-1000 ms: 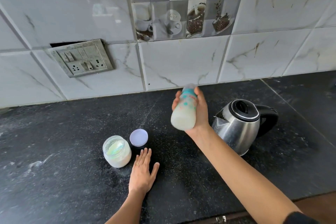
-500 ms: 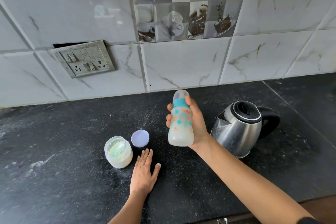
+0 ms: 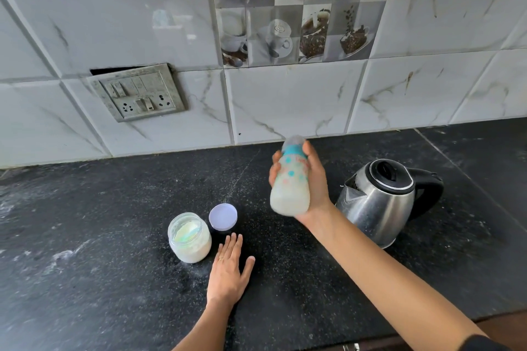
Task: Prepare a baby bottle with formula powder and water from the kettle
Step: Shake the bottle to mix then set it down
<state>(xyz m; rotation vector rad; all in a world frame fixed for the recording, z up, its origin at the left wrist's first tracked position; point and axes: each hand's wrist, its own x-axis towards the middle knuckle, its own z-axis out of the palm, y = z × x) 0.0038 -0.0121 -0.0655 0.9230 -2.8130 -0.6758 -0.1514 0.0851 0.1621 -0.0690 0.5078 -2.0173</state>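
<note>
My right hand [image 3: 315, 182] grips a baby bottle [image 3: 291, 182] above the black counter; the bottle has a teal collar and nipple on top, holds milky white liquid, looks motion-blurred and tilts its base toward me. A steel kettle [image 3: 379, 202] with a black lid and handle stands just right of that hand. An open glass jar of white formula powder [image 3: 189, 241] sits left of centre, its pale lilac lid [image 3: 223, 216] lying beside it. My left hand [image 3: 229, 271] rests flat on the counter, fingers straight, right next to the jar.
The black stone counter [image 3: 85, 251] carries dustings of spilled white powder at the left. A marble-tiled wall with a switch and socket plate [image 3: 139, 94] rises behind. The counter's front edge [image 3: 427, 328] runs along the lower right.
The bottle has swung in my right hand: tilted a second ago, nearly upright half a second ago, tilted and blurred again now. My left hand has stayed flat on the counter.
</note>
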